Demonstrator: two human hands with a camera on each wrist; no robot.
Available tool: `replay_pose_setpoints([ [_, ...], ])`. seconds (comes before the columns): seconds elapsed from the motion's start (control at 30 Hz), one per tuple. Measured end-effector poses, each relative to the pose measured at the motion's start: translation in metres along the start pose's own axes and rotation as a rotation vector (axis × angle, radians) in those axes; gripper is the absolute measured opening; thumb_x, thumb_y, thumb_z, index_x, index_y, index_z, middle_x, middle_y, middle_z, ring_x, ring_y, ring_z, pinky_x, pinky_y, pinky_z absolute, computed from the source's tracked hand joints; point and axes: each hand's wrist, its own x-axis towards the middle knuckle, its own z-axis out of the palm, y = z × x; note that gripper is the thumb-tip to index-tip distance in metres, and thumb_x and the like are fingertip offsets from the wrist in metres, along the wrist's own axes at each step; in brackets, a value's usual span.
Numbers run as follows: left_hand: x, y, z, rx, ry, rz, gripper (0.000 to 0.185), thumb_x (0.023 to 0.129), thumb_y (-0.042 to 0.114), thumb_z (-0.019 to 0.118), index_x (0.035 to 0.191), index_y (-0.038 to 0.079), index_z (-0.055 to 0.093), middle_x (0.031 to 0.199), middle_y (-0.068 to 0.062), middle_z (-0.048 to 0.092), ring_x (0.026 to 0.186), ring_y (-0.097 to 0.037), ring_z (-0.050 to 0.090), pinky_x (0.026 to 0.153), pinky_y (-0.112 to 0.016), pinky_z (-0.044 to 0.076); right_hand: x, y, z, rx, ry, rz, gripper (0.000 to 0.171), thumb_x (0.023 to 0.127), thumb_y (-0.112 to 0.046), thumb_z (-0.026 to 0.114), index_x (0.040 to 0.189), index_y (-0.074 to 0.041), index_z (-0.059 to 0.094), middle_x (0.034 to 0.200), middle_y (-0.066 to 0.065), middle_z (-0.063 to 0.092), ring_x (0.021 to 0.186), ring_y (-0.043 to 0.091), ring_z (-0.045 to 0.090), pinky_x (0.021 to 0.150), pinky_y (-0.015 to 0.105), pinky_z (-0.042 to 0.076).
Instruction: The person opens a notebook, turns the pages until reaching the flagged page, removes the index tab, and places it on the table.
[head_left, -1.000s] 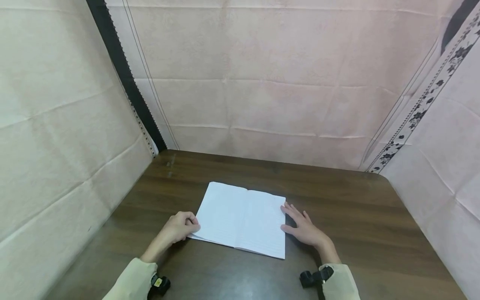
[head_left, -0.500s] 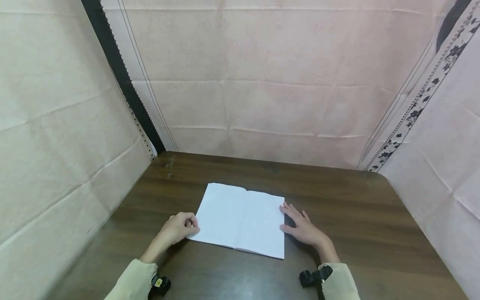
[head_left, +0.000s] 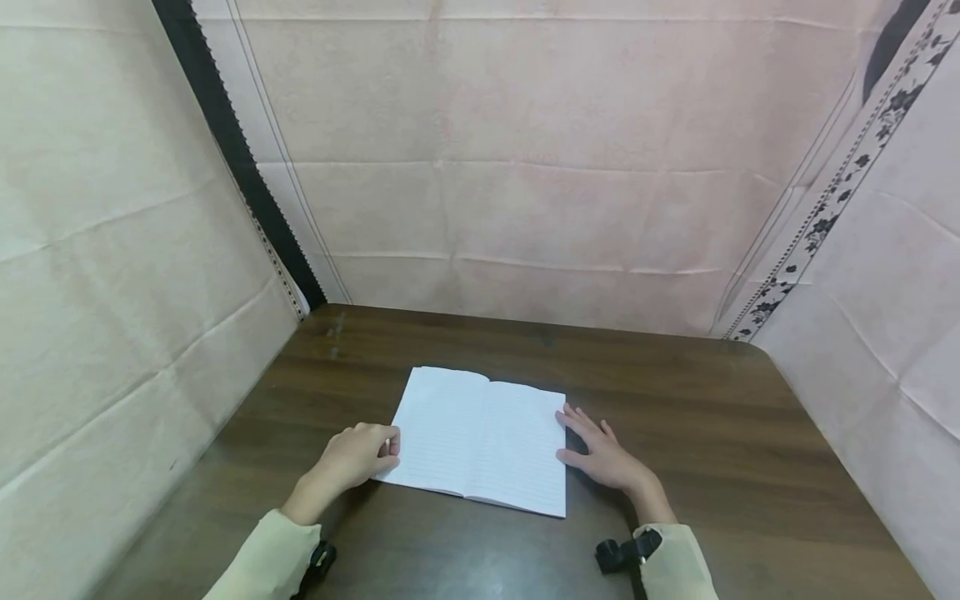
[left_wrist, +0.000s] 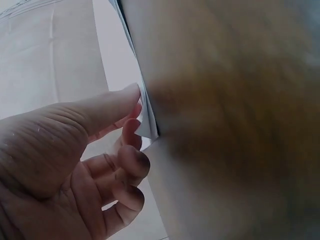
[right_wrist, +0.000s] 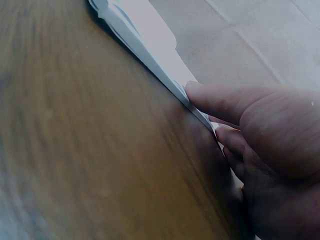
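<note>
An open notebook [head_left: 480, 442] with white lined pages lies on the table, its centre fold running away from the person. My left hand [head_left: 351, 458] is at its near left corner, thumb and curled fingers pinching the page edge [left_wrist: 146, 117]; a page corner is bent there in the left wrist view. Along the right edge, my right hand [head_left: 606, 454] rests with fingers spread and fairly straight, fingertips on the page margin. From the right wrist view, the thumb [right_wrist: 215, 100] lies on the top page and the other fingers are partly hidden beside the edge.
The brown wooden table [head_left: 675, 400] extends around the notebook. Pale creased cloth [head_left: 525, 167] hangs behind it and at both sides. Each wrist wears a black camera strap [head_left: 630, 552] over a light sleeve.
The left hand has turned slightly at the notebook's corner, its fingers shifting over the page edge. The right hand stays at the right edge. The whole head view has drifted slightly.
</note>
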Motion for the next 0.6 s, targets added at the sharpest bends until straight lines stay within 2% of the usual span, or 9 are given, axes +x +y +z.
replay_pose_setpoints([
  [0.2, 0.004, 0.010, -0.006, -0.008, 0.013, 0.041, 0.017, 0.076, 0.024, 0.068, 0.069, 0.025, 0.052, 0.058, 0.011, 0.046, 0.051, -0.009, 0.042, 0.047, -0.028, 0.032, 0.001, 0.001, -0.001, -0.005, 0.006, 0.001, 0.066, 0.086, -0.043, 0.053, 0.141, -0.021, 0.025, 0.149, 0.001, 0.011, 0.136, 0.023, 0.006, 0.102, 0.053, -0.007],
  [0.4, 0.013, 0.031, -0.008, -0.098, 0.028, 0.176, 0.012, 0.075, 0.024, 0.068, 0.074, 0.023, 0.056, 0.058, 0.012, 0.049, 0.051, -0.005, 0.043, 0.047, -0.026, 0.034, 0.000, 0.002, 0.000, -0.008, 0.005, 0.005, 0.066, 0.085, -0.044, 0.052, 0.141, -0.022, 0.024, 0.149, 0.000, 0.011, 0.136, 0.022, 0.004, 0.103, 0.052, -0.007],
  [0.6, 0.025, 0.052, -0.003, -0.199, -0.012, 0.266, 0.012, 0.074, 0.024, 0.069, 0.075, 0.024, 0.057, 0.061, 0.012, 0.051, 0.053, -0.003, 0.044, 0.050, -0.023, 0.035, 0.001, 0.001, 0.003, -0.007, -0.005, 0.013, 0.066, 0.085, -0.044, 0.053, 0.141, -0.022, 0.025, 0.148, -0.002, 0.012, 0.136, 0.020, 0.005, 0.103, 0.051, -0.006],
])
